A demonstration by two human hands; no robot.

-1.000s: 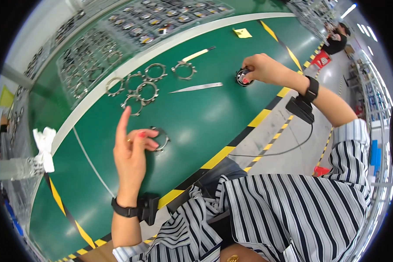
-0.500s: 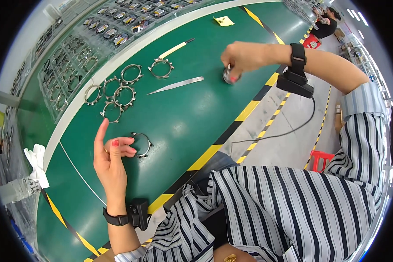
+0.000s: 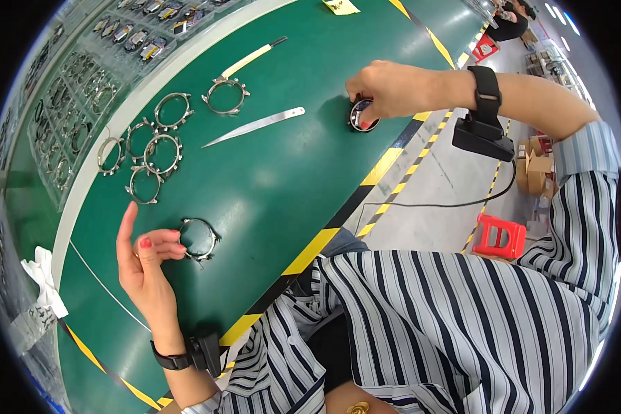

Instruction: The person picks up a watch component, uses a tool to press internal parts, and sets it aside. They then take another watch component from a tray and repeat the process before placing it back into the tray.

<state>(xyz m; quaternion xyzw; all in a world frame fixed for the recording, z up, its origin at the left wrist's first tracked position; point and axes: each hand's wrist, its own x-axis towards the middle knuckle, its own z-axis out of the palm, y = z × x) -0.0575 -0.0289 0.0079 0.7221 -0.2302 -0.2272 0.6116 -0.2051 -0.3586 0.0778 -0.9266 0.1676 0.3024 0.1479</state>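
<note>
Near the black-and-yellow striped near edge of the green worktop [image 3: 269, 186], toward its right part, our right hand [image 3: 393, 90] is closed on a small, dark-rimmed round case [image 3: 354, 116], thumb pressed at its face; much of the case is hidden under our fingers. Our left hand [image 3: 147, 272] is relaxed and unclosed toward the left end, its index finger raised, its bent fingers at the rim of a thin silver metal ring with small lugs [image 3: 213, 241]. We cannot tell whether they press on it, but the thumb is apart from it.

Along the pale raised far edge [image 3: 86, 176], six similar silver lugged rings [image 3: 179, 155] lie loose, several touching or overlapping. Between them and the right hand lie flat, pointed silver tweezers [image 3: 255, 127]; a cream-handled tool with a dark tip [image 3: 247, 61] lies closer to the far edge. Beyond that edge, clear plastic trays [image 3: 127, 61] hold many round metal parts.

We judge the work to be partway: one case is in hand, one ring is at our fingers and six lie unhandled. We cannot tell which tray parts are finished, nor how complete the held case is.
</note>
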